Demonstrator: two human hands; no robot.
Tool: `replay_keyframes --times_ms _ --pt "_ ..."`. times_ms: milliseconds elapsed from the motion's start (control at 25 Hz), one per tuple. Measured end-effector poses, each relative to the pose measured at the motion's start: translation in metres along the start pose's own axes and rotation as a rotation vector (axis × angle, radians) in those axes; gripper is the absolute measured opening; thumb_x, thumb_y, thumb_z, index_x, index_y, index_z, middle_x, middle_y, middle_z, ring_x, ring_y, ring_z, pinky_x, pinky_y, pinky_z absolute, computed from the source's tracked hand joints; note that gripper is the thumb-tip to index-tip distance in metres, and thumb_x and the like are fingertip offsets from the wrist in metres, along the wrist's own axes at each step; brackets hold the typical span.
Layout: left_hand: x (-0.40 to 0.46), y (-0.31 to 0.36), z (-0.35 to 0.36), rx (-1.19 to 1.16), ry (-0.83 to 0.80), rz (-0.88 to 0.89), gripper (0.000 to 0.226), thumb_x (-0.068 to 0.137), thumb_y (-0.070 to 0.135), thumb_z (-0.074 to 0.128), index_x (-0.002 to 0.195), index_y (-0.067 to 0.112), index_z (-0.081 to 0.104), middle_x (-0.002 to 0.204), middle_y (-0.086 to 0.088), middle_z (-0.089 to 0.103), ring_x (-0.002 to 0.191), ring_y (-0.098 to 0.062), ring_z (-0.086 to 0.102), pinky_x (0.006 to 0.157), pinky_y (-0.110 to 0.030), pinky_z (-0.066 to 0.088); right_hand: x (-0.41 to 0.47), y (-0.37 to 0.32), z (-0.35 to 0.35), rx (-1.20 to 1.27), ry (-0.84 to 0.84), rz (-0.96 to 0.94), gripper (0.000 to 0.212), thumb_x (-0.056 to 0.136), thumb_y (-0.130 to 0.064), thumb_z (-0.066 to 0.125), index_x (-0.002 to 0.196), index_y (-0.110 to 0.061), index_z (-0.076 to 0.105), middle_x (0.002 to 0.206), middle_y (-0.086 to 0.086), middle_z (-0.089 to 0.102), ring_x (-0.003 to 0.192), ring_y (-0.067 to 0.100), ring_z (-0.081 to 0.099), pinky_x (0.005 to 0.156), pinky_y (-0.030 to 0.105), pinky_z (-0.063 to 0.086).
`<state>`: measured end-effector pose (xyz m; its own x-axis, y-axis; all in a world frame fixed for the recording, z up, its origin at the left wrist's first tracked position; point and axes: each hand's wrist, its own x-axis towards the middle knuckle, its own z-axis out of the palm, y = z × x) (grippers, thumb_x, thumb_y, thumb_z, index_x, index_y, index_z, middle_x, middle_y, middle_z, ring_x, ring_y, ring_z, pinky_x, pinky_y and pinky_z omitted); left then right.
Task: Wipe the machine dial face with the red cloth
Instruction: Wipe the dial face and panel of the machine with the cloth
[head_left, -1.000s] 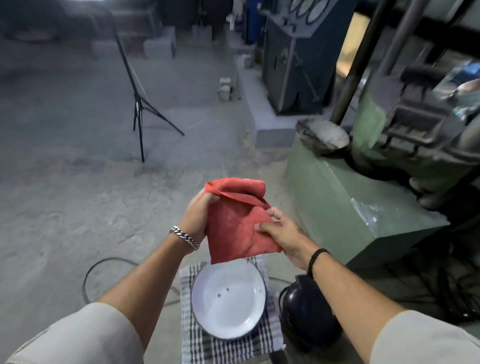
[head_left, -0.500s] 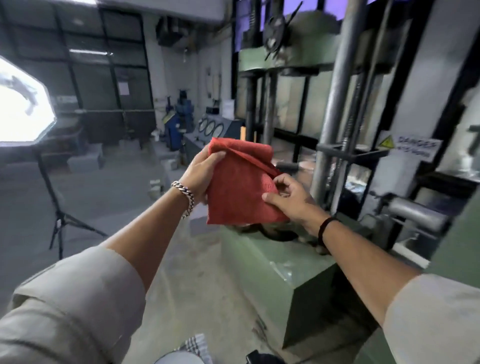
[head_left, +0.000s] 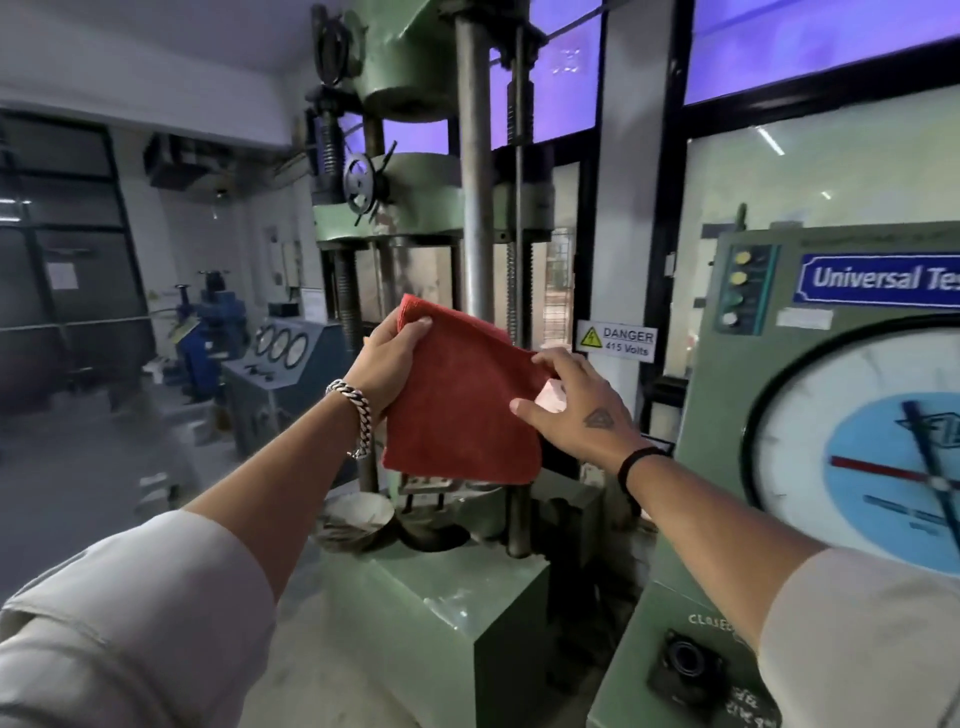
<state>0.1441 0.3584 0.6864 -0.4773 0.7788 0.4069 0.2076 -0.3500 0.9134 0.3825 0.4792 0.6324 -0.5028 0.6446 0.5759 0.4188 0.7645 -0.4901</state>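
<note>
Big green machine (head_left: 431, 623) fills the view ahead of you, with its round dial face (head_left: 852, 447) off to your right, untouched. Both your arms are stretched forward at chest height. The red cloth (head_left: 462, 405) hangs between your hands, well left of the dial. Your left hand (head_left: 387, 364) pinches its top corner, thumb on front. Your right hand (head_left: 576, 410) has loosely spread fingers gripping the right edge.

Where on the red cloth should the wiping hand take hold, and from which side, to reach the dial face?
Judging by pose, the right hand should grip the red cloth at its right edge, coming from the right. The cloth hangs folded and flat, held by the left hand at its upper left corner; the dial face lies to the right.
</note>
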Motion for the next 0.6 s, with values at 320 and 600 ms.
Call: replay_keyframes --times_ms 320,600 --pt "0.018 0.003 0.093 0.116 -0.067 0.028 0.013 0.109 0.03 0.061 0.102 0.03 0.073 0.079 0.012 0.076 0.072 -0.007 0.072 0.072 -0.03 0.059 -0.031 0.064 -0.091 -0.519 0.176 0.017 0.103 0.087 -0.092 0.049 0.174 -0.047 0.017 0.189 -0.013 -0.004 0.174 0.032 0.012 0.137 0.065 0.014" --pt "0.018 0.006 0.208 0.078 -0.176 0.052 0.012 0.109 0.03 0.06 0.104 0.029 0.071 0.098 -0.004 0.073 0.086 -0.019 0.071 0.083 -0.038 0.061 -0.07 0.131 -0.19 -0.659 0.243 0.148 0.108 0.086 -0.094 0.043 0.176 -0.044 0.012 0.189 -0.01 -0.004 0.175 0.032 0.008 0.138 0.065 0.011"
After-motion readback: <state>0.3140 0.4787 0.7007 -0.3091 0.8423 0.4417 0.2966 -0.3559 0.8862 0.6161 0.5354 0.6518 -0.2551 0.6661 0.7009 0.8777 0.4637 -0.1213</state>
